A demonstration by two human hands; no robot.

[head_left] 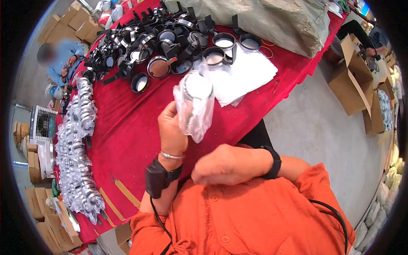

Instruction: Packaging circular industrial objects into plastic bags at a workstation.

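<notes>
A clear crinkled plastic bag [194, 104] with a round part inside hangs above the red cloth-covered table [131, 127], pinched at its left edge by the left hand [171, 129]. The right hand [227, 165], loosely curled and empty, rests near the orange shirt [250, 216].

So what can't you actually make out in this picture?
- Head view: the item inside the clear plastic bag in the left hand, blurred by crinkled film.
- Right hand fingers, curled under out of sight.
- Contents of the grey sack, closed and cut off by the top edge.
</notes>
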